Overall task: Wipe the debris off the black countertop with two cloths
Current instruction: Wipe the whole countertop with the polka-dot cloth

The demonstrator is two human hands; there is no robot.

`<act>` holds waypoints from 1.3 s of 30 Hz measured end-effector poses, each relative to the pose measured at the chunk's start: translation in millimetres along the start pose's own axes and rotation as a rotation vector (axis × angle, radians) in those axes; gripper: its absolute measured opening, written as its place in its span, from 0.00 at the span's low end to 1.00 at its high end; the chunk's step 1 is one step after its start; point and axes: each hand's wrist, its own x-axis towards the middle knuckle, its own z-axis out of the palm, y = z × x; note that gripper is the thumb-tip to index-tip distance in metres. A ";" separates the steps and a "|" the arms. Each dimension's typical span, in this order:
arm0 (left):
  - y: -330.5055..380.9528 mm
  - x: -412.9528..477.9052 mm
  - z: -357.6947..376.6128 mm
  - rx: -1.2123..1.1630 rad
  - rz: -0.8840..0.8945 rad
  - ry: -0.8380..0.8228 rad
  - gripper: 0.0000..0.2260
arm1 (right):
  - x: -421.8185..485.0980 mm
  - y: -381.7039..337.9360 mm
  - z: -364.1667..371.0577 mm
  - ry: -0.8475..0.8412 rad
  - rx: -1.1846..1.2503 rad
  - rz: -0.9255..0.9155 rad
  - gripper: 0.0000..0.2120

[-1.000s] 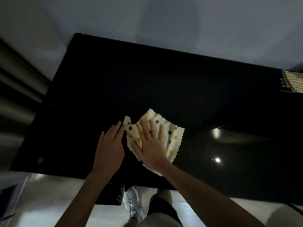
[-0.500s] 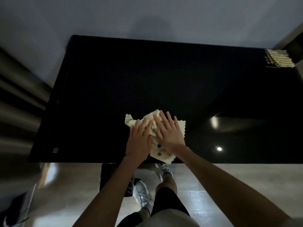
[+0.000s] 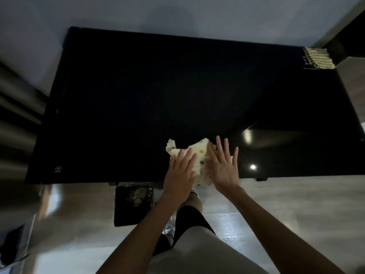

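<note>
Head view: left hand [image 3: 179, 175] and right hand [image 3: 223, 168] (flat, grip apart) press cloth [image 3: 200, 153]; black bin [image 3: 126, 216] below holds scraps.

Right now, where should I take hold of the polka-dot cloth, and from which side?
Pinch the rumpled far-left corner of the polka-dot cloth, coming in from the far left. It pokes out beyond the fingertips of the left hand and looks lifted off the black countertop. The rest lies pressed under the left hand and right hand.
</note>
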 end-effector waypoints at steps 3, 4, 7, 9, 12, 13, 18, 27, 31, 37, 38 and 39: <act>7.7 7.7 -2.9 -0.001 -0.009 -0.002 0.25 | -2.8 -8.9 -1.3 -0.031 0.110 -0.102 0.29; 3.3 5.5 -3.0 0.010 0.002 0.008 0.25 | -3.5 -12.6 2.7 -0.049 0.119 -0.149 0.28; -20.4 -4.6 -0.6 0.032 -0.001 0.036 0.26 | 4.7 -25.7 11.9 -0.062 0.039 -0.178 0.27; -37.4 -9.7 0.5 0.053 -0.025 0.041 0.26 | 15.3 -38.8 10.0 -0.085 0.022 -0.213 0.27; -57.9 0.5 -3.6 0.052 -0.082 0.045 0.27 | 37.5 -55.0 6.0 -0.094 0.063 -0.257 0.26; -63.2 8.6 -7.3 0.047 -0.104 0.055 0.27 | 46.9 -58.0 3.7 -0.092 0.088 -0.255 0.26; -89.9 76.2 -31.1 0.050 -0.117 0.099 0.26 | 115.8 -60.3 -8.4 -0.055 0.147 -0.217 0.26; -132.8 279.8 -75.6 -0.012 -0.109 0.118 0.27 | 312.8 -25.9 -37.8 0.035 0.175 -0.169 0.26; -153.5 357.1 -98.4 -0.036 -0.087 0.119 0.28 | 390.6 -13.5 -51.0 0.068 0.186 -0.142 0.26; -195.4 404.8 -141.1 -0.186 0.000 0.099 0.24 | 467.1 -18.4 -64.6 0.091 0.153 -0.123 0.27; -205.0 398.2 -147.8 -0.221 -0.009 0.117 0.22 | 472.9 -23.8 -66.1 0.080 0.151 -0.111 0.27; -215.6 387.5 -152.3 -0.227 -0.025 0.147 0.22 | 476.8 -32.4 -68.1 0.058 0.162 -0.100 0.28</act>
